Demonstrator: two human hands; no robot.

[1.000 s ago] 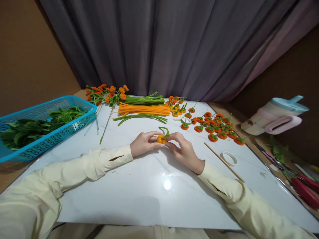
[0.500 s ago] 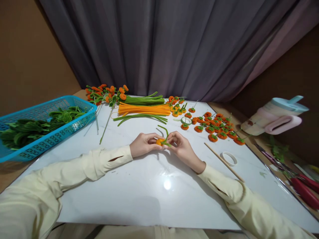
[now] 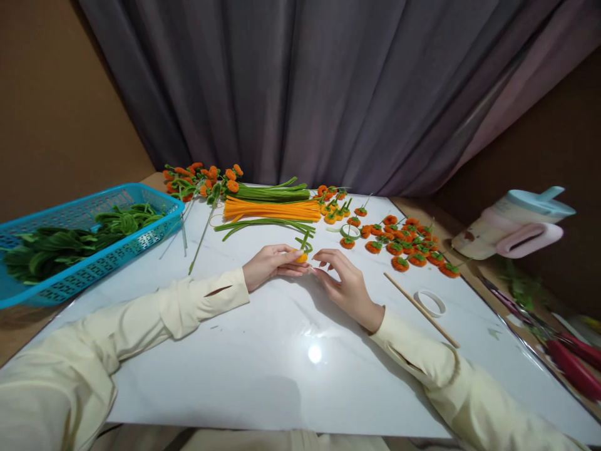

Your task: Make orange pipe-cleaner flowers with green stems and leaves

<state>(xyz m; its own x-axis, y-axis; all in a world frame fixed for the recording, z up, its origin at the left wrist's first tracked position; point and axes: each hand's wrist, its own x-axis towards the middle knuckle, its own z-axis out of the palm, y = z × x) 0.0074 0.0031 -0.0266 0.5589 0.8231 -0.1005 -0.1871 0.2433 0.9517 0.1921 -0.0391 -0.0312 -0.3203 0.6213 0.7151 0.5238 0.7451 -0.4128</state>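
Note:
My left hand (image 3: 272, 265) is closed on a small round yellow-orange pipe-cleaner fruit (image 3: 302, 257), its thumb on top and fingers beneath. Green pipe-cleaner ends (image 3: 305, 242) stick up from the fruit, bent and crossing. Just to the right hovers my right hand (image 3: 345, 285), thumb and fingers apart, with nothing visible between them. Its fingertips are close to the fruit; whether the thumb tip touches the left fingers I cannot tell. Beyond the hands lie loose green pipe cleaners (image 3: 267, 224) and a bundle of orange pipe cleaners (image 3: 272, 209).
A blue basket (image 3: 94, 255) of green leaf pieces stands left. Orange fruits on wires (image 3: 399, 263) spread at the right, by a wooden stick (image 3: 422, 311) and white tape roll (image 3: 431, 303). A lidded cup (image 3: 509, 222) and red-handled pliers (image 3: 573, 369) sit along the right edge.
The right fingers have come off the green pipe cleaner and spread apart. The fruit has turned in the left hand, its green ends now pointing up and away.

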